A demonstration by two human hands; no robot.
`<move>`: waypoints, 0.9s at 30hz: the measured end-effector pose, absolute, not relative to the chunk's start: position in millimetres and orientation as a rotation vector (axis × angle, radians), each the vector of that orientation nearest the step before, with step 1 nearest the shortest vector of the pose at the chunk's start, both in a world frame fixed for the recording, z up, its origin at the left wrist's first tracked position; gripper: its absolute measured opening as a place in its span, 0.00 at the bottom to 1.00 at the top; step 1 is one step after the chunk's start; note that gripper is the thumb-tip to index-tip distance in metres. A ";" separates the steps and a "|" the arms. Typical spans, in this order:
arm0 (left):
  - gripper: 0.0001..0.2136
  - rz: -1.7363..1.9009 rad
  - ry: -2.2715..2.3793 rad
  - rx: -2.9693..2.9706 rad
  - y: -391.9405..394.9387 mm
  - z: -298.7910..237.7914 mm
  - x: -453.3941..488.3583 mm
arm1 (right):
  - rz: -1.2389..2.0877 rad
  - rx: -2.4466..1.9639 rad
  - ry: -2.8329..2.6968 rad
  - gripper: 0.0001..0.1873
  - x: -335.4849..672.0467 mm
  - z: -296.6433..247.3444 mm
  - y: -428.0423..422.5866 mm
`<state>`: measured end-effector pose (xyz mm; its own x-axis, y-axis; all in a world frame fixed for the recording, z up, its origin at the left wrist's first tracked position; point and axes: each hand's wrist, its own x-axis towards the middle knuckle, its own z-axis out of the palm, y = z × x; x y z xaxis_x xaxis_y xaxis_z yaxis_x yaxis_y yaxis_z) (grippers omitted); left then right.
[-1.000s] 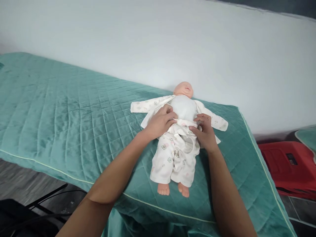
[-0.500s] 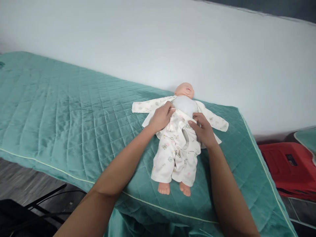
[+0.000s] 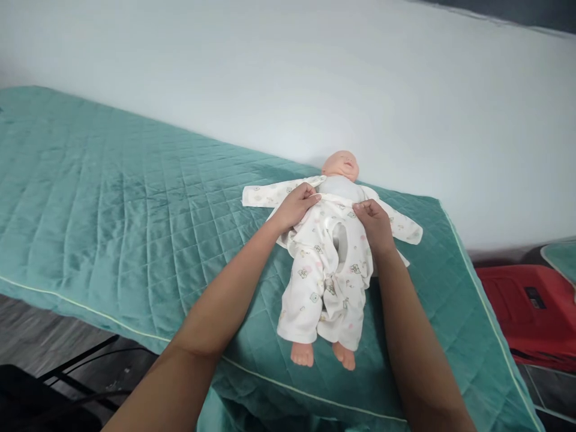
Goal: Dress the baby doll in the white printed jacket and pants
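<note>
A baby doll point(image 3: 340, 165) lies on its back with its head toward the wall. Its printed white trousers point(image 3: 302, 282) cover the legs, and both bare feet stick out below the cuffs. An opening shows at the crotch. My left hand point(image 3: 297, 209) pinches the waistband at one side; my right hand point(image 3: 374, 223) pinches it at the other, so the band stretches straight across the belly. Under the doll's torso a matching printed jacket point(image 3: 263, 195) lies spread, sleeves out to both sides. Whether the doll's arms are in the sleeves is hidden.
A green quilted cover point(image 3: 135, 240) with pale piping lies under the doll. Behind it rises a white wall point(image 3: 225, 78). To the right, lower down, is a red plastic case point(image 3: 531, 312). Dark metal legs point(image 3: 81, 360) show at the lower left.
My right hand has risen slightly and now pinches the waistband's edge. The waistband is pulled straighter and higher, and the trouser front is smoother with the crotch opening wider.
</note>
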<state>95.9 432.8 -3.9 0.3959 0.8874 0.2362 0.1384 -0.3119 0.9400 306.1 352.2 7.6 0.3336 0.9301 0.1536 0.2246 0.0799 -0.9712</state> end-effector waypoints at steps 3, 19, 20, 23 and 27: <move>0.09 1.048 0.939 1.716 429.4 -3.4 95.7 | 0.805 -1.374 -1.037 0.18 302.9 8.6 349.3; 0.06 1.169 0.834 1.893 425.1 -3.9 91.3 | 0.751 -1.369 -0.995 0.16 303.8 2.9 347.1; 0.07 1.170 0.819 1.894 425.2 -3.9 90.8 | 0.757 -1.364 -0.988 0.16 303.7 3.1 347.0; 0.08 1.158 0.781 1.907 425.6 -3.0 89.1 | 0.755 -1.366 -0.979 0.16 303.2 3.8 346.6; 0.10 1.087 0.726 1.934 425.3 1.7 85.8 | 0.736 -1.383 -0.991 0.16 302.7 4.2 345.7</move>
<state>85.8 425.3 1.7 0.4697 0.7723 0.4278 0.0992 -0.5277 0.8436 302.7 345.7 4.2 0.4329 0.8913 0.1345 0.1292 0.0863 -0.9879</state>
